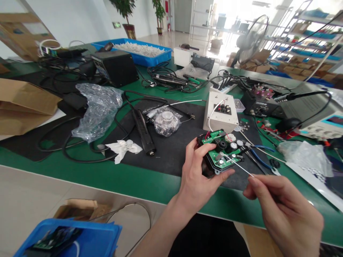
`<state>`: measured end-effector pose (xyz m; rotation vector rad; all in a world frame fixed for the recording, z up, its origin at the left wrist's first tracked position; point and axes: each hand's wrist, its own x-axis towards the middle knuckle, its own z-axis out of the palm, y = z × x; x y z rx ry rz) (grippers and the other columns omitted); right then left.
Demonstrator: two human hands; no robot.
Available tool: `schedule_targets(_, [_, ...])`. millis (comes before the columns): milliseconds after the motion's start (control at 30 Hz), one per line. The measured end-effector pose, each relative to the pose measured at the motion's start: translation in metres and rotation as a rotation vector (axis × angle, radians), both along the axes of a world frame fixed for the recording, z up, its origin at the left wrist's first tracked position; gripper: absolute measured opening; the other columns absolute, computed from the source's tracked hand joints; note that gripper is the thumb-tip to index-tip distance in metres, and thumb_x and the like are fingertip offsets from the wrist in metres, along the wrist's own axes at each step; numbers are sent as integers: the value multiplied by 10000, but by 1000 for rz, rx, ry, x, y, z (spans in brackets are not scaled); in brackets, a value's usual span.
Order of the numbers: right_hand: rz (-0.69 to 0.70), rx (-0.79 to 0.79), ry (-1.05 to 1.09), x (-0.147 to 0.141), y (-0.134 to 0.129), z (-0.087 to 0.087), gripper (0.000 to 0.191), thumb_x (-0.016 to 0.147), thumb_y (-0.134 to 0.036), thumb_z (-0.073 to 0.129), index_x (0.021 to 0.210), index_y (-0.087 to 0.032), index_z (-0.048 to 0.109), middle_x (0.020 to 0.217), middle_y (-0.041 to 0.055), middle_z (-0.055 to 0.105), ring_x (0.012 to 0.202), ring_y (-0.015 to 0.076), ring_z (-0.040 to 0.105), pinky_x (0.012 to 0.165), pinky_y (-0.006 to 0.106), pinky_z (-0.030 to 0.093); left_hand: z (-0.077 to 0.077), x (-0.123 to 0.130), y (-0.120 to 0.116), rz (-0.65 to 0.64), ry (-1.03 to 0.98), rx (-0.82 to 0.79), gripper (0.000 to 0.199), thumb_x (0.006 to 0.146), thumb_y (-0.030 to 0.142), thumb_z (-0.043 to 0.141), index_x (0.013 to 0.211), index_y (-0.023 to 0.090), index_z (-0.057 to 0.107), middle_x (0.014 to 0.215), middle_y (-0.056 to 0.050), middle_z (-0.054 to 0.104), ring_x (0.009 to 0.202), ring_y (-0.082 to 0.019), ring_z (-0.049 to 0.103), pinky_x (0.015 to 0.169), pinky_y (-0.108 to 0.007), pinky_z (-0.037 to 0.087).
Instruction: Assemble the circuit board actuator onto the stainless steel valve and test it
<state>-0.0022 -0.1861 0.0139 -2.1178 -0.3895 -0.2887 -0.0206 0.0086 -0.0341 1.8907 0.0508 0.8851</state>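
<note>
A black-cased device with an open green circuit board (214, 156) is held tilted above the front of the table by my left hand (197, 175), its fingers wrapped round the casing. On the board are a round black part, silvery capacitors and red wires. My right hand (284, 207) pinches a thin white stick (242, 167) between thumb and fingers. The stick's far end meets the board near its middle. Just behind the device stands a white box (209, 117) with switches and a black terminal block on top.
Blue-handled pliers (261, 159) lie right of the device. A black cylindrical tool (144, 132), a crumpled tissue (123, 148) and bagged parts (166, 123) rest on the dark mat (171, 157). Behind are cables, a black box (115, 67) and a blue tray (166, 55). A bench instrument (316, 125) stands right.
</note>
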Motion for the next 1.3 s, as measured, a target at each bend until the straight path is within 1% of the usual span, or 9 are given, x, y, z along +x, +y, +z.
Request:
schedule_targets(100, [29, 19, 34, -6, -1, 0, 168, 1005, -409, 724, 952, -252, 752, 713, -23, 734, 628, 126, 695, 629, 204, 541, 0, -1, 0, -6, 6, -6, 712, 813, 421, 921, 1405, 291, 546, 1510, -97, 505, 1469, -264, 507, 1249, -446, 451])
schedule_targets(300, [-263, 39, -43, -18, -34, -19, 289, 953, -512, 761, 1018, -231, 756, 828, 26, 770, 743, 185, 711, 753, 278, 549, 9, -1, 21, -235, 149, -124, 691, 823, 413, 912, 1399, 359, 534, 1573, -56, 506, 1451, -282, 557, 1239, -463, 472])
schedule_targets(467, [-180, -297, -23, 7, -79, -53, 392, 978, -631, 674, 1063, -261, 773, 906, 9, 784, 712, 185, 713, 660, 299, 531, 34, 0, 54, -520, 349, -208, 655, 825, 306, 913, 1369, 377, 556, 1457, -25, 636, 1363, -261, 644, 1191, -440, 524])
schedule_targets(567, [-85, -473, -132, 17, -89, -66, 378, 1032, -611, 595, 1071, -274, 763, 985, 13, 779, 826, 203, 724, 721, 324, 529, 48, -6, 61, -446, 396, -120, 622, 819, 372, 914, 1370, 382, 624, 1635, -26, 505, 1517, -291, 511, 1277, -478, 436])
schedule_targets(700, [-45, -555, -195, 17, -84, -69, 388, 1061, -582, 558, 1119, -251, 751, 929, 41, 735, 850, 228, 699, 724, 349, 500, 63, -14, 44, -145, 363, 27, 368, 920, 432, 798, 1268, 337, 723, 1663, -31, 472, 1553, -292, 461, 1292, -514, 411])
schedule_targets(900, [61, -353, -178, 30, -54, -36, 388, 1015, -497, 691, 1314, -250, 670, 1015, 57, 699, 801, 223, 634, 715, 363, 503, 68, -5, -2, 230, 127, 253, 199, 932, 239, 707, 1123, 199, 746, 1412, -108, 632, 1305, -269, 653, 1139, -461, 557])
schedule_targets(1000, [274, -186, -84, 52, -25, -13, 585, 955, -472, 774, 1462, -274, 562, 1336, 101, 677, 1049, 268, 680, 905, 427, 577, 73, -1, -8, 278, 185, 279, 168, 928, 228, 714, 1090, 213, 757, 1295, -77, 681, 1120, -242, 717, 957, -395, 628])
schedule_targets(1100, [515, -69, 17, 73, 5, 2, 918, 847, -434, 877, 1613, -281, 394, 1621, 122, 503, 1444, 335, 530, 1210, 531, 454, 80, 0, -5, 298, 281, 320, 130, 918, 240, 734, 1041, 218, 771, 1227, -49, 704, 994, -217, 728, 795, -343, 618])
schedule_targets(1300, [581, -5, 133, 85, 29, 11, 1019, 738, -331, 911, 1607, -237, 387, 1568, 134, 541, 1378, 333, 585, 1206, 529, 468, 88, 4, 3, 246, 309, 371, 90, 901, 209, 742, 985, 190, 770, 1163, -41, 692, 1003, -213, 713, 796, -350, 596])
